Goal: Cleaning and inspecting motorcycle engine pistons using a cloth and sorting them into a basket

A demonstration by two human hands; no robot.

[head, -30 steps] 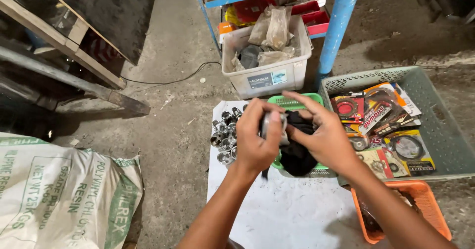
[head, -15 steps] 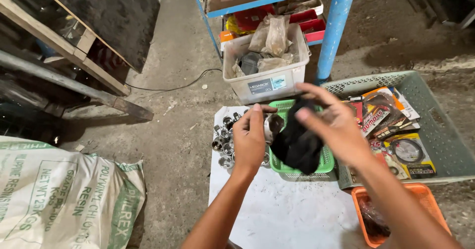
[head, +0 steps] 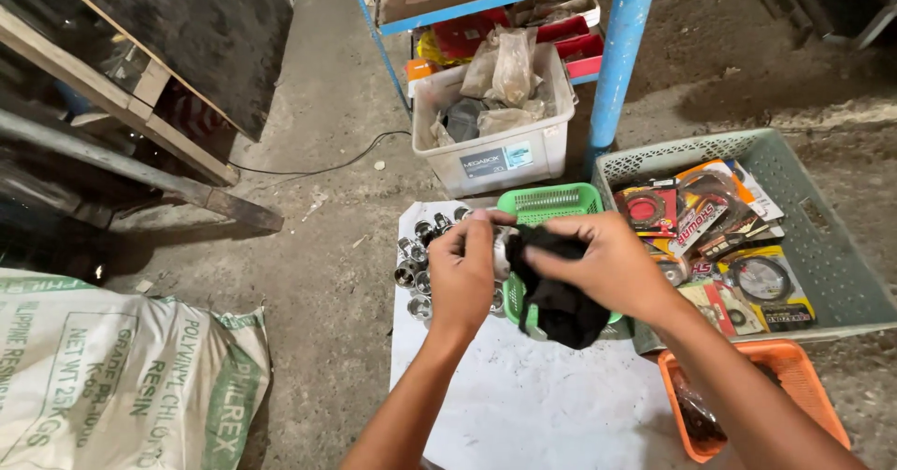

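Metal shows only as a small shiny cylindrical part (head: 503, 251), pinched in the left hand (head: 464, 274) and mostly hidden by fingers. The right hand (head: 612, 269) clenches a crumpled black cloth (head: 559, 294) against it. Beneath the cloth sits a green slotted plastic basket (head: 551, 201), half covered; left of the grip, loose silver fittings (head: 416, 269) lie on a white board (head: 523, 405).

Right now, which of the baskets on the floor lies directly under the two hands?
The small bright green basket, partly hidden behind the hands and the black cloth. The grey-green basket of packets sits further right, and the orange basket lies nearer the person.
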